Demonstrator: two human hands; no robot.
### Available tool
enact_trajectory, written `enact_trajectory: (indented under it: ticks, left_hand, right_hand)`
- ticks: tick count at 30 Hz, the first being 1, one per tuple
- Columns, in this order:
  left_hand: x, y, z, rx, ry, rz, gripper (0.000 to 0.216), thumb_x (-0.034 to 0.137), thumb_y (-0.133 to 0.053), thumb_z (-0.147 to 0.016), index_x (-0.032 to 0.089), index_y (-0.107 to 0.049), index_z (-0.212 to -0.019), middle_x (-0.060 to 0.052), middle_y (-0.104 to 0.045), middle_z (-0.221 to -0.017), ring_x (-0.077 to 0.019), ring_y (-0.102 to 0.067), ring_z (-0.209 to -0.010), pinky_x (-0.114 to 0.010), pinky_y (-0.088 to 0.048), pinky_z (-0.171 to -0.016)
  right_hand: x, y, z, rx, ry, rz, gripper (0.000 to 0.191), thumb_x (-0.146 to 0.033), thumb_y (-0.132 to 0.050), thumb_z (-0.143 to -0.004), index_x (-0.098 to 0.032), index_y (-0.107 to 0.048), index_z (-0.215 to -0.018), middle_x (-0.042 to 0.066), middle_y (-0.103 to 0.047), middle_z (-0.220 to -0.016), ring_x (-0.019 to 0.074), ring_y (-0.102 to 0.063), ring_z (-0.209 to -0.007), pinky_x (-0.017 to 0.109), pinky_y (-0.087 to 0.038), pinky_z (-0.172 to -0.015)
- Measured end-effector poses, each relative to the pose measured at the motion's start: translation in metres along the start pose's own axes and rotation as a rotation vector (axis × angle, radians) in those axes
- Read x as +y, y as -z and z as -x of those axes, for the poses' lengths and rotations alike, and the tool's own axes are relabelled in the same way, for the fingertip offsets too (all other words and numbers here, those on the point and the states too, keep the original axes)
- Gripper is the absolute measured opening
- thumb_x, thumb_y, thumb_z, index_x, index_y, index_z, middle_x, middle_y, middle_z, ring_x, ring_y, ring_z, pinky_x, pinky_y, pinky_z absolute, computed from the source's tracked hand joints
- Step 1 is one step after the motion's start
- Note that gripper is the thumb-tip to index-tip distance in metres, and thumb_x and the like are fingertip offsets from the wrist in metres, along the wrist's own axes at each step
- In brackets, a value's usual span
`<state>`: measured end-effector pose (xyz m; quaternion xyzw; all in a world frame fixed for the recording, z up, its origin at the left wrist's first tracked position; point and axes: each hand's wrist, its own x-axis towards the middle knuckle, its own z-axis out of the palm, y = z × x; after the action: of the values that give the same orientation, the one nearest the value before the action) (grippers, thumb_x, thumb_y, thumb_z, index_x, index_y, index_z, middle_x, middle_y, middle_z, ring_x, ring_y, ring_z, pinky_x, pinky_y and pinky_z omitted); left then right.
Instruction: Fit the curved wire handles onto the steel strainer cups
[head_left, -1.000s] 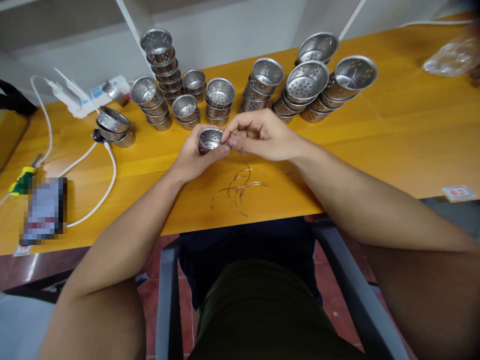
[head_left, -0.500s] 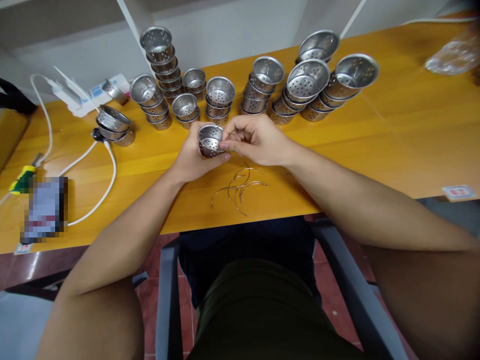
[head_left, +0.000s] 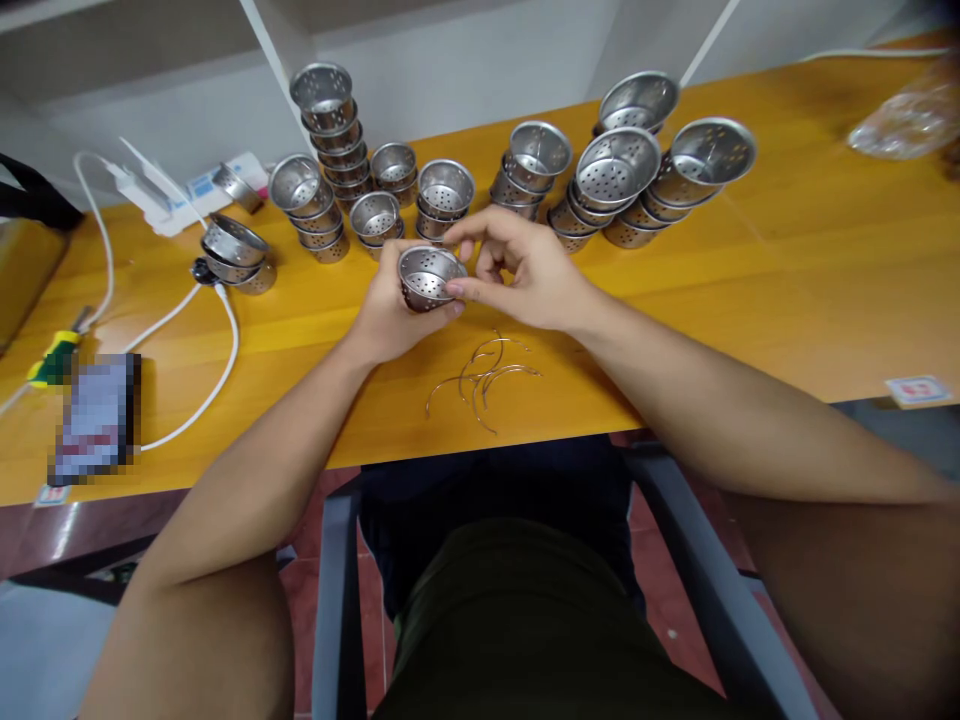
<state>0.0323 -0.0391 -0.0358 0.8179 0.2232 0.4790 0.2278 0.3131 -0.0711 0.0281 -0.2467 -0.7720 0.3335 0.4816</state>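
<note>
My left hand (head_left: 388,312) is closed around a small perforated metal strainer cup (head_left: 430,277), its mouth tilted up towards me. At the right side of that cup is my right hand (head_left: 529,275), with the thumb tip at the rim and the index finger raised apart from it. Nothing can be made out between those fingers. Below the hands, several thin curved metal wires (head_left: 484,375) lie in a loose, crossing pile on the yellow wooden table (head_left: 750,320).
Stacks of similar strainer cups (head_left: 446,190) line the back of the table, with larger ones (head_left: 619,168) to the right. On the left are a power strip (head_left: 180,205), white cables, a phone (head_left: 94,420) and a yellow-green object (head_left: 56,358). A clear plastic bag (head_left: 896,125) lies far right.
My right index finger has lifted away from the thumb, opening the pinch at the cup's rim. The left hand keeps the cup in much the same place. The view has shifted slightly.
</note>
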Motion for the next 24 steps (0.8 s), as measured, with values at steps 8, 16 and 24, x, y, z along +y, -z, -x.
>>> enact_trajectory:
  ticks: [8,16,24]
  left_hand:
    - [-0.002,0.000,0.001,0.077,0.042,-0.007,0.091,0.087,-0.102,-0.106,0.035,-0.053,-0.161,-0.006,-0.076,-0.143,-0.0251,-0.087,-0.119,-0.041,-0.075,-0.099]
    - [0.009,0.002,0.001,0.066,0.100,-0.003,0.091,0.074,-0.111,-0.101,0.034,-0.054,-0.159,-0.006,-0.076,-0.139,-0.0271,-0.085,-0.119,-0.044,-0.074,-0.099]
    - [0.015,0.003,0.001,0.056,0.107,-0.051,0.093,0.073,-0.114,-0.096,0.033,-0.055,-0.156,-0.006,-0.078,-0.139,-0.0268,-0.084,-0.119,-0.043,-0.073,-0.102]
  right_hand:
    - [0.001,0.007,0.006,-0.100,0.196,0.343,0.026,-0.037,-0.076,-0.121,-0.031,-0.089,-0.143,0.015,-0.078,-0.154,0.0397,-0.079,-0.138,0.067,-0.072,-0.124]
    - [0.011,0.000,0.011,-0.154,0.201,0.321,0.060,-0.010,-0.070,-0.104,-0.033,-0.089,-0.157,0.015,-0.074,-0.162,0.0368,-0.076,-0.144,0.056,-0.072,-0.115]
    - [0.007,-0.002,0.011,-0.157,0.200,0.298,0.049,-0.013,-0.072,-0.107,-0.032,-0.097,-0.145,0.014,-0.077,-0.156,0.0378,-0.076,-0.149,0.066,-0.066,-0.132]
